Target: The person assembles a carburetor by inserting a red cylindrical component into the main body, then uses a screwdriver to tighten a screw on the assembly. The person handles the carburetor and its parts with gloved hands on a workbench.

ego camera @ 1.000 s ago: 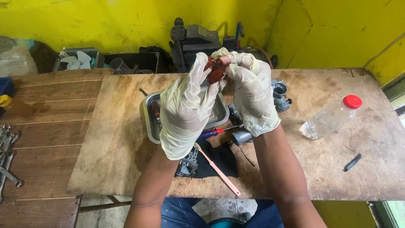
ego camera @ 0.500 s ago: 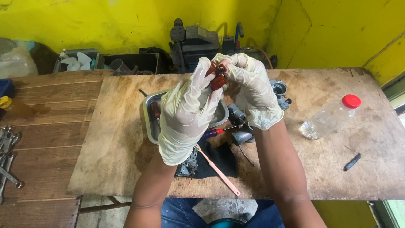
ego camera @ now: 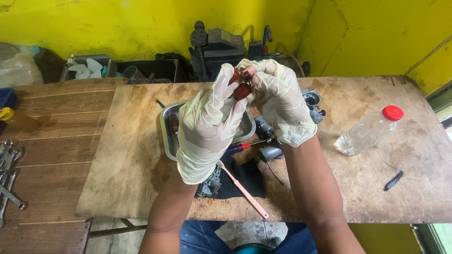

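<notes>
Both my hands wear pale latex gloves and are raised above the bench. My left hand [ego camera: 207,122] and my right hand [ego camera: 280,101] pinch a small dark-red part [ego camera: 241,89] between their fingertips. Below them a metal tray [ego camera: 165,134] rests on the wooden board, mostly hidden by my left hand. A grey carburettor body [ego camera: 311,101] lies just right of my right hand. A red-handled screwdriver [ego camera: 245,146] and a pink toothbrush [ego camera: 245,190] lie under my wrists on a black cloth [ego camera: 247,181].
A clear plastic bottle with a red cap [ego camera: 369,131] lies on the right. A small black piece [ego camera: 393,181] sits near the front right edge. Wrenches [ego camera: 9,174] lie at the far left. Dark machine parts [ego camera: 219,49] and bins stand along the yellow wall.
My hands have stayed raised over the tray; the fingers have shifted slightly around the red part, turning it between them.
</notes>
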